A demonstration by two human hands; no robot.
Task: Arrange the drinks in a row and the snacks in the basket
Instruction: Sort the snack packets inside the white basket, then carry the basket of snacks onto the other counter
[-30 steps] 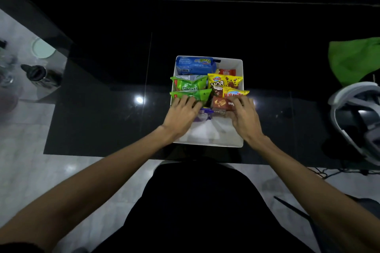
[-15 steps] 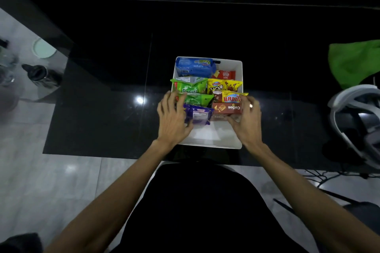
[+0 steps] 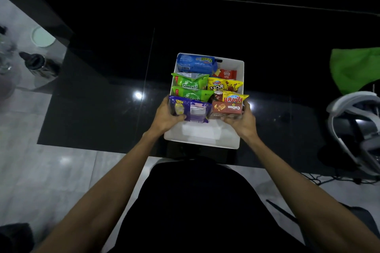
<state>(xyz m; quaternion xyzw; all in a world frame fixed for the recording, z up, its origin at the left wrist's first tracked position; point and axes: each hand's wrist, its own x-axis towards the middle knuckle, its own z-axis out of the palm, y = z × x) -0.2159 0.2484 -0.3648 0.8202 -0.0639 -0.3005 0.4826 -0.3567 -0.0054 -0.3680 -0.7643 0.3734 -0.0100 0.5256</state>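
Here the white basket [image 3: 202, 139] sits on the black worktop [image 3: 102, 109] near its front edge, packed with snacks in two columns. Nearest the person, the purple packet [image 3: 191, 110] stands on the left, gripped at its left end by the left hand [image 3: 166, 118], thumb across its front. Just beside it, the right hand [image 3: 243, 122] curls round the right end of the brown Collon box [image 3: 227, 107]. Behind stand green packets [image 3: 190, 82], yellow packets [image 3: 224, 85] and a blue packet [image 3: 196, 63]. A green cloth [image 3: 355, 70] lies well apart, rightward.
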